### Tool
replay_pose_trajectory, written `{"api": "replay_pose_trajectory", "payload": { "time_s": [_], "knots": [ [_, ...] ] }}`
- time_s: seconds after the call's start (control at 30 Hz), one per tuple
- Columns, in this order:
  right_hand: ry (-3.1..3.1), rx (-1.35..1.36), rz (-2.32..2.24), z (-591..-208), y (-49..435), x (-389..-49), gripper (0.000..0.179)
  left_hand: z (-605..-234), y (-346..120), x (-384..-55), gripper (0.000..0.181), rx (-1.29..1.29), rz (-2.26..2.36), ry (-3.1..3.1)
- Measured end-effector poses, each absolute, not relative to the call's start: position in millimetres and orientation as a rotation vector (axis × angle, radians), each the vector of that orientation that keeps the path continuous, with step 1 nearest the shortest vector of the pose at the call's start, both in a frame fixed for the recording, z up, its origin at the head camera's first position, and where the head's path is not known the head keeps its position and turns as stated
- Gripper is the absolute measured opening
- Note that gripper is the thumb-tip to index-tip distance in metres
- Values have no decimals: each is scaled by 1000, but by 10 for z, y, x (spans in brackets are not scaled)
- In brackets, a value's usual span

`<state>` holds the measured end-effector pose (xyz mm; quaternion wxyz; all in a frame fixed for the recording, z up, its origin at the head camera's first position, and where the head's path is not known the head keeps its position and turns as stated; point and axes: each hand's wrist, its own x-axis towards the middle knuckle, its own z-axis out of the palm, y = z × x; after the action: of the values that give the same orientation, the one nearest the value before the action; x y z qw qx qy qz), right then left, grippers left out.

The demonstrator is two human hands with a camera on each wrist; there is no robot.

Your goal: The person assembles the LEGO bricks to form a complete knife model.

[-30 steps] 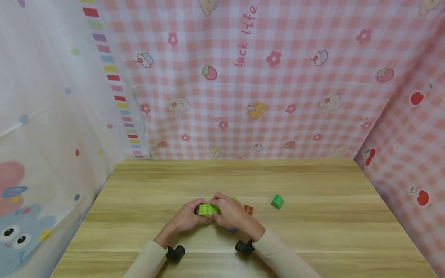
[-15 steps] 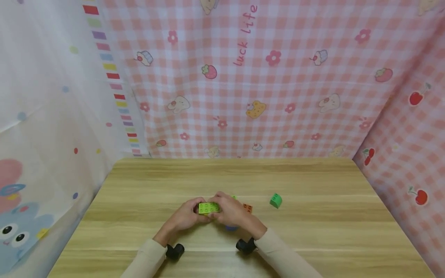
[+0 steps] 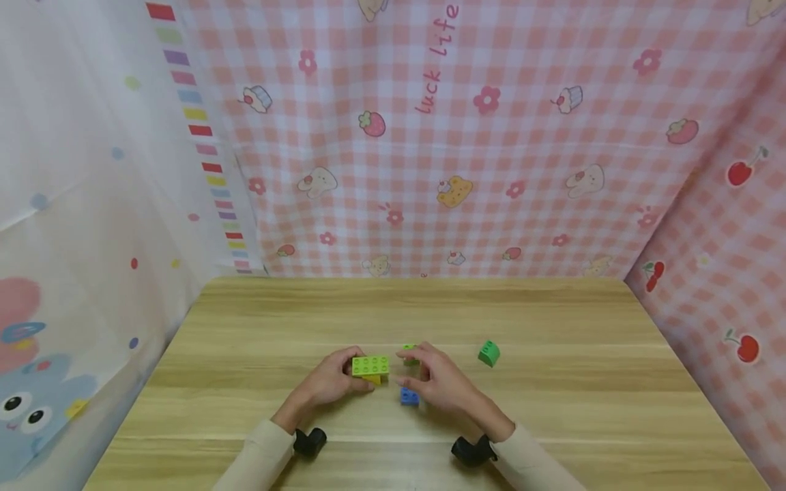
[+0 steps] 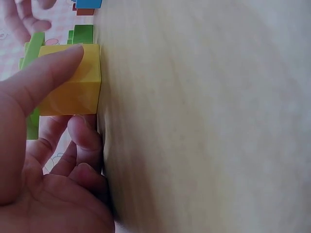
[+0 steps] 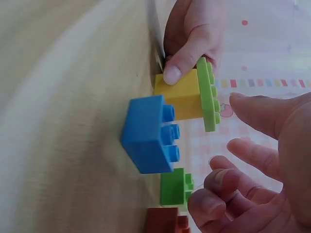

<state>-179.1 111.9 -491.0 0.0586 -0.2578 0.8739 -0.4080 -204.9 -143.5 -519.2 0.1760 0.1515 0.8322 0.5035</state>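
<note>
My left hand [image 3: 331, 379] grips a yellow block [image 4: 80, 99], its thumb laid along the block's near side. A flat lime-green studded plate [image 3: 370, 365] sits on top of that block and overhangs it. My right hand [image 3: 447, 383] hovers just to the right with thumb and fingers spread apart, touching no brick. Below its thumb stands a blue brick [image 5: 146, 136], studs up. A small green brick [image 5: 173, 187] is partly behind the right fingers in the head view. An orange-brown brick [image 5: 162, 220] shows in the right wrist view, while the right hand hides it from the head camera.
A dark green curved brick [image 3: 489, 354] lies on the wooden table [image 3: 552, 423], right of the right hand. Pink checked cloth [image 3: 522, 157] hangs behind the table's far edge, with more cloth at both sides. A black camera mount [image 3: 473, 451] sticks out from the right wrist.
My right hand has let go of the lime-green plate and drawn back to the right, uncovering the blue brick and covering the orange-brown one. The left hand stays in place.
</note>
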Motion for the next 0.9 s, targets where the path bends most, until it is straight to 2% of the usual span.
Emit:
{"api": "replay_pose_trajectory", "payload": {
  "time_s": [0.37, 0.9],
  "knots": [
    [2559, -707, -1227, -5056, 1217, -1608, 51, -5168, -1442, -2045, 30, 434, 1399, 2373],
    [2508, -675, -1250, -5110, 1222, -1609, 52, -5173, -1434, -2053, 30, 445, 1390, 2373]
  ]
}}
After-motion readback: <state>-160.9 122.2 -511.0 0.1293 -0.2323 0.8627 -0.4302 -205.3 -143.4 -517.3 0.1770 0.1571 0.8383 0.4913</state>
